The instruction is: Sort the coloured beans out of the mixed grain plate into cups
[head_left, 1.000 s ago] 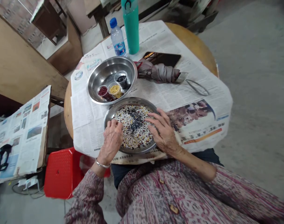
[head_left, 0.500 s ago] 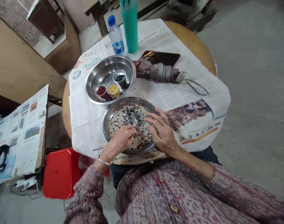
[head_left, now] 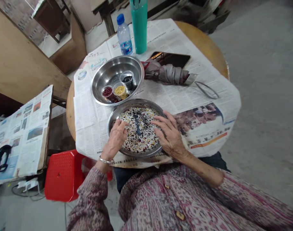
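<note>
A steel basin (head_left: 112, 113) near the table's front edge holds a spread layer of mixed beans and grains (head_left: 146, 141), mostly white with yellow, dark red and black bits. Dark bare metal shows through in its middle. Over the basin's left side is my left hand (head_left: 117, 136), fingers curled and pressed together; whatever they may pinch is hidden. My right hand (head_left: 169, 136) rests at the right rim, its fingers spread over the grains and holding nothing. Behind, a second steel bowl (head_left: 100, 77) contains clear cups of red beans (head_left: 107, 92), yellow beans (head_left: 119, 91) and black beans (head_left: 127, 81).
Newspaper (head_left: 88, 122) covers the round table. Toward the back stand a water bottle (head_left: 124, 37) and a teal bottle (head_left: 139, 29). A folded umbrella (head_left: 168, 73) lies beside a dark phone (head_left: 172, 59). On the left are a red stool (head_left: 62, 175) and another newspaper-covered table (head_left: 23, 134).
My left hand has moved from the middle of the basin to its left side. More bare metal shows in the centre. My right hand stays at the right rim.
</note>
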Demonstrator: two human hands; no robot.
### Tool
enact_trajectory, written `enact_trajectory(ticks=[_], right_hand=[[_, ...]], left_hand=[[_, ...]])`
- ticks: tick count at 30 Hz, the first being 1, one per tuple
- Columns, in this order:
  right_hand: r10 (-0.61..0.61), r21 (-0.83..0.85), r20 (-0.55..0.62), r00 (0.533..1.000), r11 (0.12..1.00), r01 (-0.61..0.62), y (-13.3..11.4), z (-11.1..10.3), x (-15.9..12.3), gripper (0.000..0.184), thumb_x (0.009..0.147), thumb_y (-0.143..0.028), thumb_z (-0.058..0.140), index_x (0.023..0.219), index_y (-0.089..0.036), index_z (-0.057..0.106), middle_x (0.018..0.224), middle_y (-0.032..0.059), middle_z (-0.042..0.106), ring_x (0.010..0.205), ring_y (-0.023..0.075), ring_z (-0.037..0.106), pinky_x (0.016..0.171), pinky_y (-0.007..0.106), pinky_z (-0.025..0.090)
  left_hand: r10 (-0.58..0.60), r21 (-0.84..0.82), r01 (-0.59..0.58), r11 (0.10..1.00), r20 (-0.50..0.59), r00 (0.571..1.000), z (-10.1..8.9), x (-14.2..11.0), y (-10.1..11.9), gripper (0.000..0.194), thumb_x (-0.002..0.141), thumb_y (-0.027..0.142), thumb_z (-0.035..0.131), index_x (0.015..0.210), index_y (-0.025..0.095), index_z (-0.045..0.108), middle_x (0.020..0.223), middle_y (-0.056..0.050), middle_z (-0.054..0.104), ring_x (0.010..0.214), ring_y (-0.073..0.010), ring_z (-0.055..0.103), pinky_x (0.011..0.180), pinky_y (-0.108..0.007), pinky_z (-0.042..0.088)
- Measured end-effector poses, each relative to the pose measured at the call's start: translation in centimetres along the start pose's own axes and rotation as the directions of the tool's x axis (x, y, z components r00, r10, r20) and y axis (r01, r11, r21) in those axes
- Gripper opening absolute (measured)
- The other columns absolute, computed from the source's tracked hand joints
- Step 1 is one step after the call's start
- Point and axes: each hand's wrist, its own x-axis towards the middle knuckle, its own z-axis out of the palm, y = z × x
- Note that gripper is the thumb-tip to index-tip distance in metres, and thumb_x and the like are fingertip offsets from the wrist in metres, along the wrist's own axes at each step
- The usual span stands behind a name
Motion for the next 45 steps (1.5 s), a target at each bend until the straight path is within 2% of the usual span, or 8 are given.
enact_trajectory(ticks=[6, 11, 17, 25, 30, 33, 36, 45], right_hand=[[0.02, 0.011, -0.007, 1.0, 1.0, -0.02, -0.1, -0.1, 0.0, 0.031, 0.101, -0.028, 0.048, 0.127, -0.027, 0.065, 0.137, 0.007, 0.064, 0.149, 0.0306, 0.04, 0.121, 0.062, 0.037], [0.025, 0.024, -0.001, 1.0, 0.999, -0.025, -0.3, -0.2, 0.0, 0.033, 0.103, -0.028, 0.044, 0.13, -0.026, 0.063, 0.138, 0.0092, 0.064, 0.149, 0.03, 0.04, 0.12, 0.06, 0.038], [0.019, 0.027, -0.017, 1.0, 0.999, -0.018, 0.0, 0.0, -0.1, 0.033, 0.103, -0.028, 0.045, 0.13, -0.025, 0.062, 0.137, 0.0094, 0.064, 0.148, 0.0298, 0.042, 0.12, 0.061, 0.038], [0.014, 0.014, -0.008, 1.0, 1.0, -0.013, -0.1, -0.1, 0.0, 0.033, 0.102, -0.027, 0.046, 0.131, -0.028, 0.062, 0.136, 0.008, 0.065, 0.149, 0.0289, 0.04, 0.12, 0.061, 0.039], [0.022, 0.015, -0.014, 1.0, 1.0, -0.021, 0.0, 0.0, -0.1, 0.032, 0.102, -0.029, 0.047, 0.13, -0.029, 0.063, 0.136, 0.006, 0.066, 0.148, 0.0296, 0.042, 0.12, 0.062, 0.038], [0.018, 0.013, -0.011, 1.0, 1.0, -0.018, 0.1, 0.0, -0.1, 0.032, 0.102, -0.029, 0.047, 0.129, -0.028, 0.064, 0.136, 0.0063, 0.066, 0.149, 0.0295, 0.041, 0.12, 0.062, 0.037], [0.002, 0.008, 0.0, 1.0, 1.0, -0.002, 0.0, -0.1, -0.1, 0.03, 0.101, -0.027, 0.048, 0.126, -0.027, 0.066, 0.133, 0.0074, 0.067, 0.151, 0.0291, 0.037, 0.121, 0.061, 0.038], [-0.017, 0.017, -0.003, 1.0, 1.0, 0.017, 0.1, 0.0, -0.1, 0.026, 0.099, -0.025, 0.05, 0.112, -0.025, 0.073, 0.13, 0.0073, 0.07, 0.151, 0.031, 0.038, 0.12, 0.062, 0.039]], left_hand=[[0.181, -0.139, -0.183, 0.973, -0.031, 0.983, 1.4, 3.5, 2.5, 0.035, 0.095, 0.006, 0.052, 0.127, 0.02, 0.055, 0.127, -0.009, 0.057, 0.122, -0.0207, 0.057, 0.112, -0.044, 0.049], [0.321, -0.012, -0.324, 0.946, 0.175, 0.931, 1.5, 3.8, 4.6, 0.06, 0.084, 0.027, 0.075, 0.138, 0.021, 0.05, 0.153, -0.012, 0.043, 0.138, -0.0342, 0.042, 0.114, -0.057, 0.045], [0.41, -0.062, -0.408, 0.911, 0.25, 0.877, 3.0, 4.2, 5.0, 0.019, 0.094, 0.009, 0.054, 0.111, 0.014, 0.06, 0.119, -0.011, 0.061, 0.115, -0.0233, 0.058, 0.107, -0.042, 0.051], [0.148, 0.131, -0.192, 0.973, 0.287, 0.946, -0.8, 0.1, 3.0, 0.023, 0.095, 0.002, 0.046, 0.098, 0.018, 0.062, 0.106, -0.006, 0.062, 0.102, -0.021, 0.059, 0.095, -0.038, 0.056], [-0.012, 0.222, -0.003, 0.975, 0.068, 0.998, -1.8, -2.2, 1.6, 0.01, 0.098, 0.019, 0.059, 0.108, 0.021, 0.061, 0.124, -0.008, 0.057, 0.114, -0.0257, 0.054, 0.097, -0.043, 0.056], [-0.087, 0.192, 0.077, 0.978, 0.044, 0.995, -1.5, -2.6, 1.7, 0.049, 0.087, 0.035, 0.078, 0.127, 0.022, 0.053, 0.136, -0.012, 0.047, 0.122, -0.0319, 0.051, 0.096, -0.05, 0.057], [-0.052, 0.112, 0.038, 0.993, 0.13, 0.99, -0.8, -2.3, 2.4, 0.066, 0.08, 0.032, 0.085, 0.135, 0.022, 0.049, 0.136, -0.013, 0.046, 0.124, -0.0326, 0.051, 0.099, -0.052, 0.056], [0.169, -0.075, -0.166, 0.983, 0.049, 0.984, 2.3, 2.6, 4.8, 0.031, 0.101, 0.008, 0.041, 0.12, 0.021, 0.061, 0.111, -0.007, 0.062, 0.107, -0.0202, 0.062, 0.1, -0.039, 0.056]])
